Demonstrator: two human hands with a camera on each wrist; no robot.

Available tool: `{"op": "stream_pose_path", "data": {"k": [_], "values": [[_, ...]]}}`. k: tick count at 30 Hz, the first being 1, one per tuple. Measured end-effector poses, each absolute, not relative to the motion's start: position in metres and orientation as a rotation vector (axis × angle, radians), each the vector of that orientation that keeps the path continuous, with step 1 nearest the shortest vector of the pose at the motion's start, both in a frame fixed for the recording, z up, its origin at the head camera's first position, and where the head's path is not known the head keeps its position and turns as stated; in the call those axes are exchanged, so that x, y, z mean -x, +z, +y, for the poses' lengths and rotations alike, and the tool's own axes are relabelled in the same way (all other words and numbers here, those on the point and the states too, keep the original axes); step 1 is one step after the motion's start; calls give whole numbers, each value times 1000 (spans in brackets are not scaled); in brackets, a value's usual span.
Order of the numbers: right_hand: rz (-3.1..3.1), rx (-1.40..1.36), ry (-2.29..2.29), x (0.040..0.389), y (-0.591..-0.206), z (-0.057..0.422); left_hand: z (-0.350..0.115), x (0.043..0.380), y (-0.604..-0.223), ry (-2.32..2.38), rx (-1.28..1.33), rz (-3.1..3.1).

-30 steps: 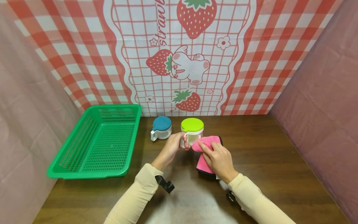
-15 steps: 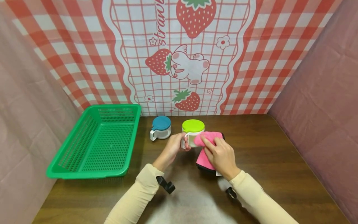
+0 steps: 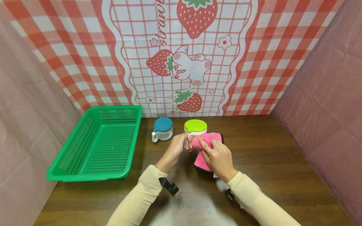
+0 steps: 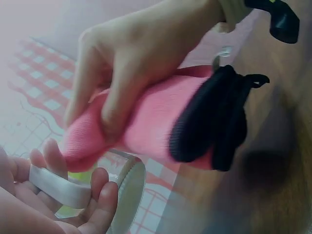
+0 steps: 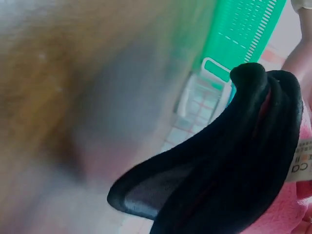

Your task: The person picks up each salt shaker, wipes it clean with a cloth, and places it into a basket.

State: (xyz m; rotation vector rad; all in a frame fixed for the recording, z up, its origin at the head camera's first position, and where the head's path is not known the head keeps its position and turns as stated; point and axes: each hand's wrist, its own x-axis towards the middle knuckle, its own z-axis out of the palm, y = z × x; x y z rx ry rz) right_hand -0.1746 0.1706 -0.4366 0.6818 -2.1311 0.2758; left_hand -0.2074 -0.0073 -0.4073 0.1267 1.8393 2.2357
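A clear jar with a lime-green lid (image 3: 195, 125) stands upright toward the back of the table. My left hand (image 3: 176, 148) holds it by its white handle (image 4: 61, 187), fingers curled through the loop in the left wrist view. My right hand (image 3: 220, 158) grips a folded pink cloth (image 3: 204, 162) with black edging, the index finger pressing it along the jar's front. Most of the jar's clear wall is hidden behind the cloth in the head view. In the right wrist view the cloth's black edging (image 5: 234, 161) and a printed tag (image 5: 303, 161) fill the foreground.
Left of the lime-lidded jar stands a similar jar with a blue lid (image 3: 163, 124) and white handle. A green plastic basket (image 3: 124, 174) sits at the table's left side. A checked strawberry-print cloth (image 3: 246, 78) hangs right behind the wooden table (image 3: 271, 163).
My right hand slid the cloth slightly right and up, then back left over the jar's front, covering more of its wall. My left hand stays at the handle, and the jar shifts only slightly.
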Motion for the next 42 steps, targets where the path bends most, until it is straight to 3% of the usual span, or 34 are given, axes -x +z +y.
{"op": "stream_pose_path", "data": {"k": [20,42], "values": [[-2160,-758,229,178,-454,188,-22,211,-407,2251,-136,1838],[-2197,-599,527,180,-431,192,-21,207,-409,2261,-153,1779]]}}
